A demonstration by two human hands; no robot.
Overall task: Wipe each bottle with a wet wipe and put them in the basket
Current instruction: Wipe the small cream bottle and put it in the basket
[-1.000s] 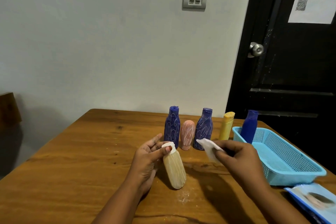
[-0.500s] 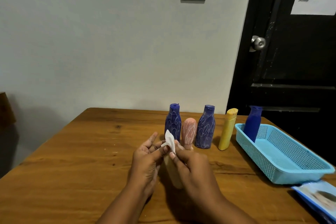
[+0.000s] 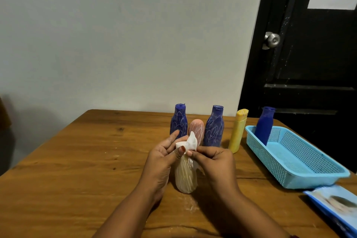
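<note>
Contact is now made: the right hand (image 3: 214, 162) presses the wet wipe (image 3: 190, 142) onto the cap end of the cream bottle (image 3: 185, 176), pinching the cloth between thumb and fingertips, with a loose corner standing up above the pinch. The left hand (image 3: 160, 158) holds the same bottle at its upper end, thumb across the front and fingers behind. The bottle stands on the table (image 3: 77, 160), well to the left of the basket (image 3: 313, 181) and outside it. Judgement: wiping of this bottle is only starting, as white marks cover its body below the cloth. One plain blue bottle (image 3: 263, 125) stands inside the basket at its far corner; the yellow bottle (image 3: 237, 131) stands just left of the basket, with two scribbled blue bottles (image 3: 214, 125) and a pink bottle (image 3: 196, 127) further left, all awaiting treatment. Against the frame a second ago, the wipe was held clear of the bottle on its basket side; the right hand has since closed that gap.
</note>
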